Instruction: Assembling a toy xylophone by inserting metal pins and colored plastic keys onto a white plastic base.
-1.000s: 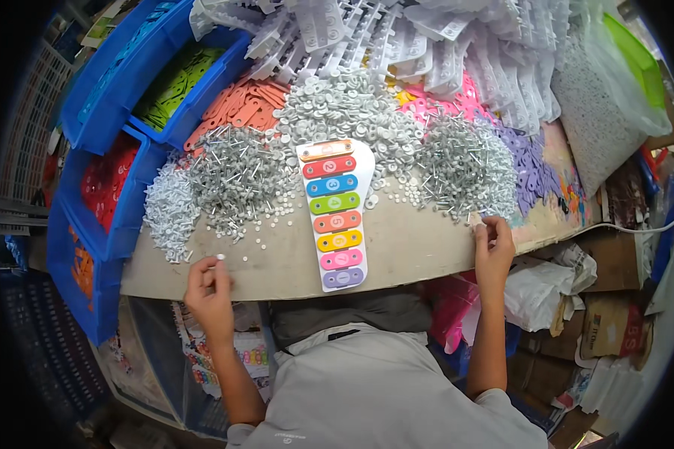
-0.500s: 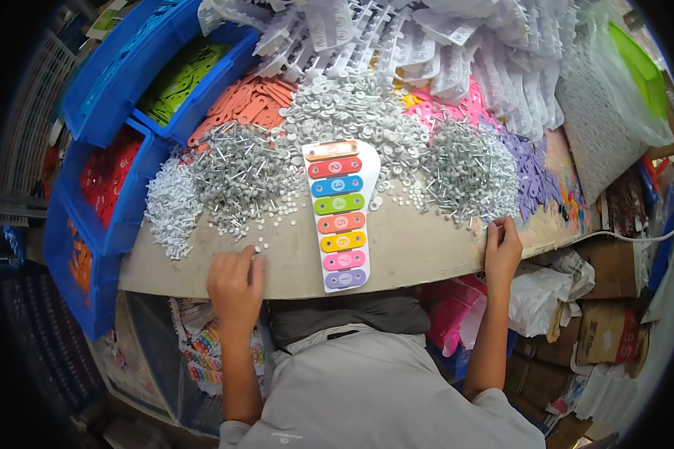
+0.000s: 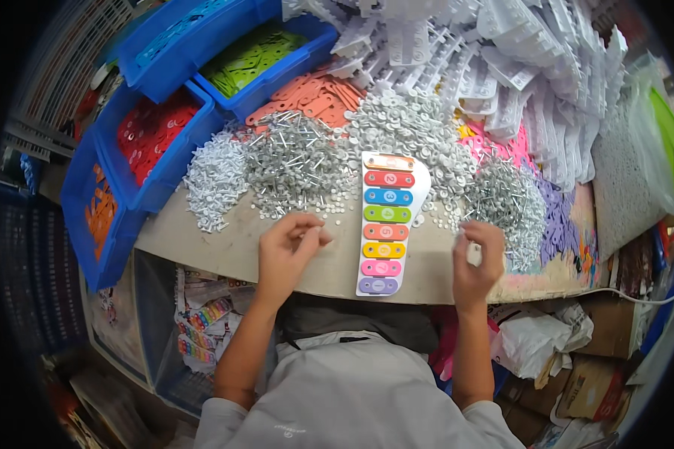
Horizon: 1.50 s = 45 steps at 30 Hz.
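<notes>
A toy xylophone [image 3: 387, 232] with a white base and a column of coloured bars lies on the table between my hands. My left hand [image 3: 286, 251] is to its left, thumb and fingers pinched together. On its right, near the edge of a pile of silvery pins [image 3: 505, 206], my right hand [image 3: 478, 262] is also pinched. Whatever either hand holds, if anything, is too small to make out. Neither hand touches the xylophone. Beyond my left hand lie another pile of pins [image 3: 292, 161] and small white pegs [image 3: 216, 179]. White washers [image 3: 408, 127] are heaped behind the xylophone.
Blue bins [image 3: 138, 198] on the left hold red, orange, green and blue bars. Stacked white plastic bases [image 3: 532, 67] fill the back. Salmon bars [image 3: 314, 97], pink bars [image 3: 513, 146] and purple bars [image 3: 558, 217] lie in piles. A bulky clear bag [image 3: 629, 165] stands at right.
Both hands have moved inward toward the xylophone, the left one from the table's front edge, the right one away from the pins' front edge. The whole view has shifted somewhat.
</notes>
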Each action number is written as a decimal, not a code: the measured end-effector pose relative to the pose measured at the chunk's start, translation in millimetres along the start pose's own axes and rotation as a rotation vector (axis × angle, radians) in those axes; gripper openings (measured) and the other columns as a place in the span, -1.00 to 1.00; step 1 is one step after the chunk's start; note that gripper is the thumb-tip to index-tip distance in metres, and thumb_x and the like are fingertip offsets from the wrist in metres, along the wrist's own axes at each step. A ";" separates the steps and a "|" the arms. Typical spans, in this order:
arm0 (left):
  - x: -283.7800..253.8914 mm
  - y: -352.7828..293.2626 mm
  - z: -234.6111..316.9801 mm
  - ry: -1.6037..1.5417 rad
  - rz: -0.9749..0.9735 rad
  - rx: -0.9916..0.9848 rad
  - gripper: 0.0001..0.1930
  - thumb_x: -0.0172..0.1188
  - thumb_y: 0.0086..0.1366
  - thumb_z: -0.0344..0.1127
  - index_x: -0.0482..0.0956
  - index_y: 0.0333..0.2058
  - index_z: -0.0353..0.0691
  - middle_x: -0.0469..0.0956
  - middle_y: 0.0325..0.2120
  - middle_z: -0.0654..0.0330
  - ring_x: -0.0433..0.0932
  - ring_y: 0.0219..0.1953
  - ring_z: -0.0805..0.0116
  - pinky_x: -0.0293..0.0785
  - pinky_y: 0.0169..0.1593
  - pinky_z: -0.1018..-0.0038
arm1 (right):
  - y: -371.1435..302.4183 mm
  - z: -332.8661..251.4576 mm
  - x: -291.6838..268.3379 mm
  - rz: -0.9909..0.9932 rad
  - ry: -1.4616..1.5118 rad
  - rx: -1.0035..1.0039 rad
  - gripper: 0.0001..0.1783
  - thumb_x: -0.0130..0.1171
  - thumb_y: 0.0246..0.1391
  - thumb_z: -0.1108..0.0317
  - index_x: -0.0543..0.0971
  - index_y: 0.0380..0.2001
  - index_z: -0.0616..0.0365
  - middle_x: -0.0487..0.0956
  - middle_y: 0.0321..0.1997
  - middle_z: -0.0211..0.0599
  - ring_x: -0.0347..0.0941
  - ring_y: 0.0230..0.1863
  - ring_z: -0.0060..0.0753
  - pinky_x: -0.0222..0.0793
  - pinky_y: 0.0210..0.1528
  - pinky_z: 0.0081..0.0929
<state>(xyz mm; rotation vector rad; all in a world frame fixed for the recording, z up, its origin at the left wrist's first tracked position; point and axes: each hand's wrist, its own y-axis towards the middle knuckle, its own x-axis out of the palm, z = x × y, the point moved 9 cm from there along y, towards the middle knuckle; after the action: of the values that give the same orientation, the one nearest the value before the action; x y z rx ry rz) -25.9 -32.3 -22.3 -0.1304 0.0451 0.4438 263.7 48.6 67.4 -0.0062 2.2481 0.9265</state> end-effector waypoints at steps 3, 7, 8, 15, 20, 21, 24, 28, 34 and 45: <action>26.1 33.1 10.3 -0.263 -0.167 -0.091 -0.84 0.20 0.41 -0.39 0.64 -0.15 -0.36 0.67 -0.43 0.17 0.58 -0.45 0.52 0.48 -0.40 0.61 | 35.0 -4.1 41.4 -0.064 0.061 -0.032 -0.84 0.21 0.05 0.72 0.54 -0.31 0.28 0.63 -0.25 -0.15 0.53 -0.17 -0.15 0.44 -0.07 -0.32; 57.0 72.9 8.7 -0.294 -0.330 -0.136 -0.80 0.21 0.42 -0.34 0.63 -0.11 -0.35 0.65 -0.45 0.19 0.58 -0.46 0.55 0.47 -0.45 0.64 | 67.3 1.9 78.0 -0.111 0.034 -0.123 -0.84 0.28 0.04 0.68 0.56 -0.30 0.26 0.64 -0.25 -0.19 0.53 -0.19 -0.16 0.44 -0.11 -0.32; 62.1 82.2 9.6 -0.298 -0.321 -0.132 -0.80 0.21 0.42 -0.34 0.63 -0.11 -0.35 0.65 -0.45 0.19 0.58 -0.46 0.55 0.47 -0.45 0.64 | 71.4 3.7 83.3 -0.086 0.026 -0.152 -0.84 0.29 0.01 0.64 0.56 -0.33 0.22 0.60 -0.31 -0.22 0.48 -0.25 -0.13 0.42 -0.18 -0.25; 88.1 113.7 1.0 -0.357 -0.382 -0.162 -0.81 0.19 0.44 -0.35 0.61 -0.15 -0.38 0.64 -0.46 0.24 0.55 -0.52 0.59 0.41 -0.55 0.68 | 76.8 10.6 102.1 -0.213 -0.072 -0.168 -0.85 0.31 0.01 0.62 0.57 -0.33 0.23 0.62 -0.29 -0.24 0.47 -0.23 -0.11 0.40 -0.16 -0.23; 93.6 120.0 -0.6 -0.265 -0.409 -0.147 -0.82 0.21 0.43 -0.33 0.58 -0.17 -0.36 0.63 -0.49 0.22 0.51 -0.59 0.61 0.39 -0.59 0.68 | 76.9 6.5 102.8 -0.250 -0.068 -0.226 -0.84 0.32 0.00 0.61 0.55 -0.35 0.22 0.62 -0.29 -0.25 0.47 -0.22 -0.13 0.41 -0.14 -0.24; 94.2 121.6 -2.3 -0.266 -0.408 -0.147 -0.82 0.21 0.43 -0.33 0.58 -0.17 -0.36 0.63 -0.49 0.22 0.51 -0.59 0.61 0.39 -0.59 0.68 | 77.8 6.7 102.3 -0.251 -0.069 -0.227 -0.84 0.32 0.00 0.61 0.55 -0.35 0.22 0.62 -0.29 -0.25 0.47 -0.22 -0.13 0.41 -0.14 -0.24; 94.8 123.4 -2.0 -0.244 -0.412 -0.156 -0.81 0.21 0.42 -0.32 0.57 -0.19 -0.37 0.62 -0.52 0.24 0.49 -0.62 0.61 0.36 -0.60 0.67 | 80.7 7.9 104.6 -0.311 -0.028 -0.210 -0.87 0.31 0.04 0.57 0.55 -0.35 0.22 0.61 -0.27 -0.24 0.46 -0.19 -0.11 0.39 -0.14 -0.25; 92.6 127.9 -6.0 -0.071 -0.365 -0.124 -0.77 0.25 0.40 -0.29 0.55 -0.19 -0.39 0.61 -0.55 0.24 0.46 -0.66 0.58 0.31 -0.63 0.61 | 94.2 31.6 112.4 -0.496 -0.003 0.141 -0.86 0.31 0.15 0.40 0.56 -0.34 0.23 0.59 -0.46 -0.29 0.46 -0.41 -0.39 0.34 -0.35 -0.42; 98.0 148.1 -1.5 0.319 -0.519 -0.105 -0.68 0.32 0.33 -0.16 0.57 -0.39 -0.36 0.56 -0.63 0.24 0.43 -0.72 0.52 0.29 -0.66 0.52 | 96.5 66.1 129.5 -0.819 -0.013 0.354 -0.77 0.33 0.21 0.28 0.57 -0.35 0.23 0.57 -0.62 -0.35 0.41 -0.62 -0.62 0.24 -0.55 -0.52; 112.2 141.0 -24.2 0.156 -0.699 -0.450 -0.67 0.30 0.34 -0.12 0.47 -0.43 -0.26 0.44 -0.67 0.28 0.28 -0.76 0.54 0.09 -0.72 0.53 | 101.0 59.5 153.6 -1.187 0.021 0.388 -0.70 0.27 0.26 0.25 0.51 -0.47 0.23 0.51 -0.67 -0.36 0.39 -0.75 -0.57 0.21 -0.72 -0.47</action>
<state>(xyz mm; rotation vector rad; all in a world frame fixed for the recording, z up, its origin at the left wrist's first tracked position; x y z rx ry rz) 14.2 138.4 -70.6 -0.6017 0.0493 -0.2637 157.4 198.2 7.1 -1.0373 1.8856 -0.1491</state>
